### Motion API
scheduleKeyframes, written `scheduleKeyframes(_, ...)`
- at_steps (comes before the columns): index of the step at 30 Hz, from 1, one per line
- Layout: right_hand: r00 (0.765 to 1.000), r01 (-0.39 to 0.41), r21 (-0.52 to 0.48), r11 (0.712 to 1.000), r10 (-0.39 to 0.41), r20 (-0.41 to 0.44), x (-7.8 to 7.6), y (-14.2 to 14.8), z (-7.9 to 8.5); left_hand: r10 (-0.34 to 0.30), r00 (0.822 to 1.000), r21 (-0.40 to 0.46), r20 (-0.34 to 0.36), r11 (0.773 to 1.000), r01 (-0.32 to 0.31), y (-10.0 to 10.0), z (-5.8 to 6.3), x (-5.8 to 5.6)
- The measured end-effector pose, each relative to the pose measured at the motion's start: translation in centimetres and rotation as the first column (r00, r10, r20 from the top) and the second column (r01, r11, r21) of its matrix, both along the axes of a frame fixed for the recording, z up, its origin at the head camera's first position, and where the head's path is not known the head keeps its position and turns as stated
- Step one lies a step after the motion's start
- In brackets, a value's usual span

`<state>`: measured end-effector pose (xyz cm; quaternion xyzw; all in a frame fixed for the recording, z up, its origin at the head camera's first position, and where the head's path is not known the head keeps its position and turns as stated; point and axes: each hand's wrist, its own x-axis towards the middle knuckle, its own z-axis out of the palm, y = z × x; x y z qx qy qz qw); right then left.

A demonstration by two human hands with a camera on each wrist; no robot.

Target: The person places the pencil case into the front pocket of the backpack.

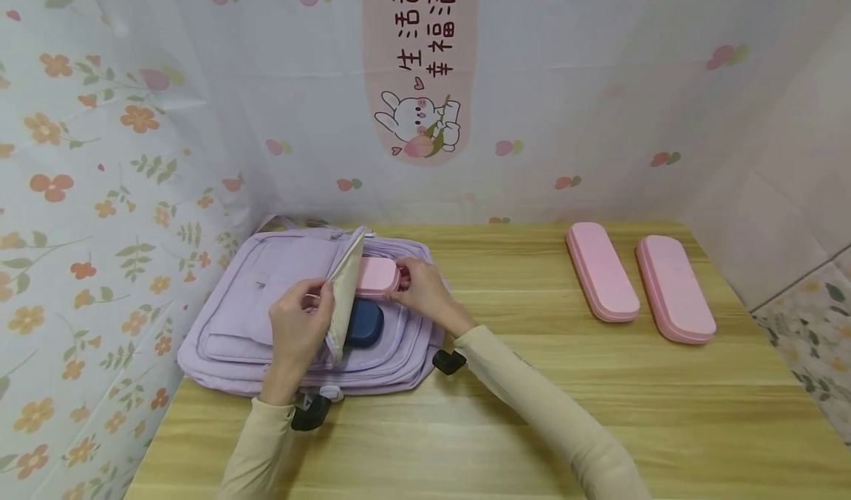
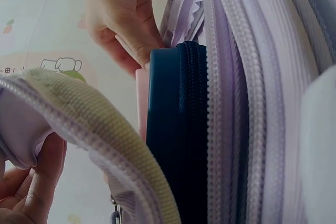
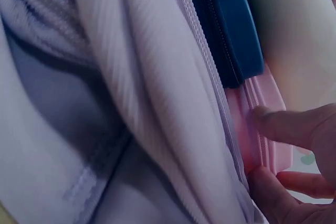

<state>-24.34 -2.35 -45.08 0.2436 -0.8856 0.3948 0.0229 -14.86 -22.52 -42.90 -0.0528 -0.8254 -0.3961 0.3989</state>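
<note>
A lavender backpack (image 1: 229, 304) lies on the wooden table, the cream-lined flap (image 1: 344, 293) of its front pocket raised. My left hand (image 1: 297, 330) pinches that flap's edge between thumb and fingers, lifting it away from the bag. With my right hand (image 1: 425, 293) I grip the outer end of a pink zippered case (image 1: 377, 275); its other end is hidden behind the flap. Beside it, nearer to me, a dark blue zippered case (image 1: 368, 324) sits partly in the pocket. In the right wrist view, my thumb and fingers span the pink case (image 3: 273, 98).
Two more pink cases (image 1: 603, 272) lie side by side at the right of the wooden table (image 1: 532, 426). Patterned cloth (image 1: 565, 116) hangs behind the table, and flowered cloth (image 1: 100, 212) stands along the left.
</note>
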Motion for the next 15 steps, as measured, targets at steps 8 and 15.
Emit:
scheduleKeyframes(8,0.999,-0.020,-0.017,1.000,0.021,0.029,-0.06,-0.29,0.00,-0.011,1.000,0.014,0.020,1.000,0.010,0.26,-0.13,-0.07)
scheduleKeyframes(15,0.995,-0.096,-0.029,0.995,0.096,0.011,0.19,-0.75,0.01,0.028,1.000,-0.012,0.010,1.000,-0.028,0.25,-0.01,0.14)
